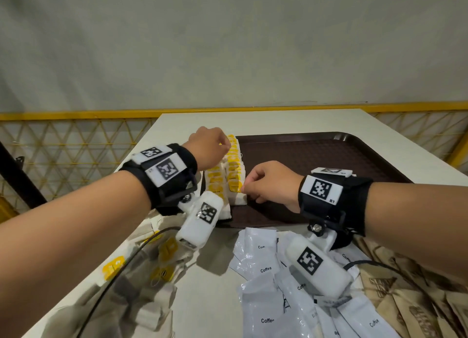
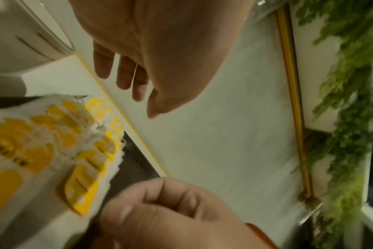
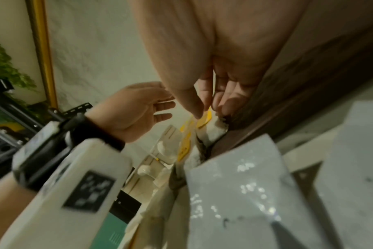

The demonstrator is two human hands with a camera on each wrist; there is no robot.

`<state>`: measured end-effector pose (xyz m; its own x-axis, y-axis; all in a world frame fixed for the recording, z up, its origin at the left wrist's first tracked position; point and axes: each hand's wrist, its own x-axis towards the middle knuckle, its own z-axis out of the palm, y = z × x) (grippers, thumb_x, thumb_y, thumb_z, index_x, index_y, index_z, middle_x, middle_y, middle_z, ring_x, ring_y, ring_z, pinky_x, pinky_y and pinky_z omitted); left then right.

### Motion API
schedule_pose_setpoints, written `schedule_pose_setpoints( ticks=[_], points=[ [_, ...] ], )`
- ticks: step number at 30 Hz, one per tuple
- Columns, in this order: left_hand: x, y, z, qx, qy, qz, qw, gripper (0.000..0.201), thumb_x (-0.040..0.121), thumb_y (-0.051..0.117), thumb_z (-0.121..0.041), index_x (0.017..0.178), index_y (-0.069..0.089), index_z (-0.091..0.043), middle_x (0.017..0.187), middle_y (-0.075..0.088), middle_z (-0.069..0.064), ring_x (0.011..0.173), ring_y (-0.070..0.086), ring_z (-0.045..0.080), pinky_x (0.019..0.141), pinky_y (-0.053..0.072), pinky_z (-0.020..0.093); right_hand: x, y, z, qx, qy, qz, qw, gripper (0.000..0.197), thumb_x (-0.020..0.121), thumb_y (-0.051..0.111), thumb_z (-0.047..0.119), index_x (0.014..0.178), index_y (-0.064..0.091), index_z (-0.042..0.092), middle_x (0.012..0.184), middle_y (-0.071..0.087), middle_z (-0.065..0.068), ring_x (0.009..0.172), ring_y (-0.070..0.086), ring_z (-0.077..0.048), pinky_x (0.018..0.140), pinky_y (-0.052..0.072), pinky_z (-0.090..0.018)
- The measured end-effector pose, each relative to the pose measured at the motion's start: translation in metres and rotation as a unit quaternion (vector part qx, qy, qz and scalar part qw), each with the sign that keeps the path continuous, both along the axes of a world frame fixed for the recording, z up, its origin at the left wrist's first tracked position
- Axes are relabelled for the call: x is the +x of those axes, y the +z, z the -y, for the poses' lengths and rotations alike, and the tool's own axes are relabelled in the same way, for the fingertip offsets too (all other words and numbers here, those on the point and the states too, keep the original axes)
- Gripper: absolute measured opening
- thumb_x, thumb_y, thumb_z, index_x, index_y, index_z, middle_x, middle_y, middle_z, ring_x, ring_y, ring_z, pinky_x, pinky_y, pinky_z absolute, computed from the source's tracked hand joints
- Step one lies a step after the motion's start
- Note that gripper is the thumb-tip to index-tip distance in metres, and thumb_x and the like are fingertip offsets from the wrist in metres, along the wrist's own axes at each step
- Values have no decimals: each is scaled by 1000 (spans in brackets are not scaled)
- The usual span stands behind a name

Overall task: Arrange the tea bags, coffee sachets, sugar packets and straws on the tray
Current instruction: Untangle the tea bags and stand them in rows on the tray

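Note:
Two rows of white tea bags with yellow tags [image 1: 228,175] stand along the left edge of the dark brown tray [image 1: 316,160]. My left hand [image 1: 225,143] hovers over the far end of the rows with straight, spread fingers [image 2: 123,80] and holds nothing. At the near end, my right hand [image 1: 244,186] has curled fingers, and its thumb and fingertips [image 3: 197,111] pinch the yellow tag of the nearest tea bag [image 3: 216,131]. The left wrist view shows the tea bags [image 2: 64,151] below my left hand, with my right hand [image 2: 160,210] beside them. No straws are visible.
Loose tea bags [image 1: 141,261] lie on the white table [image 1: 253,121] at the front left. White coffee sachets [image 1: 266,269] are piled in front of the tray, brown sugar packets [image 1: 417,299] at the front right. A yellow mesh fence [image 1: 76,140] runs behind the table.

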<state>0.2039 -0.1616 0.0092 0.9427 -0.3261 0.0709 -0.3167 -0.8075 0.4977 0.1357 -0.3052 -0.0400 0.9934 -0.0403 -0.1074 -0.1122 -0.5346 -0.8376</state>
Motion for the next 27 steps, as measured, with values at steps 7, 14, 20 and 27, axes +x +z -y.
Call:
schedule_pose_setpoints(
  ticks=[7, 14, 20, 27],
  points=[
    [-27, -10, -16, 118, -73, 37, 990, 15, 93, 57, -24, 100, 70, -25, 108, 58, -5, 99, 48, 12, 81, 40, 22, 9, 2, 2, -5, -24, 25, 999, 8, 84, 68, 5, 87, 64, 12, 82, 67, -9, 73, 65, -22, 80, 58, -38],
    [-25, -21, 2, 221, -10, 68, 973, 24, 85, 64, -46, 99, 72, -29, 116, 47, 4, 118, 38, 27, 94, 39, 39, 23, -4, -4, 31, -62, 25, 997, 12, 83, 65, -5, 81, 67, 7, 78, 65, -11, 66, 64, -22, 82, 58, -39],
    [-15, -28, 12, 261, 18, 69, 963, 28, 87, 60, -41, 108, 66, -23, 121, 47, 5, 120, 37, 28, 99, 35, 42, 28, -6, -4, 3, -59, 38, 998, 9, 84, 65, -3, 91, 70, 2, 82, 67, -13, 70, 65, -22, 82, 58, -38],
    [-8, -32, 16, 271, 10, 63, 961, 28, 93, 52, -33, 115, 63, -20, 127, 42, 6, 123, 34, 28, 102, 32, 44, 31, -6, -1, 14, -56, 35, 998, 9, 81, 70, -4, 87, 67, 2, 72, 64, -8, 59, 63, -17, 68, 59, -28]
  ],
)
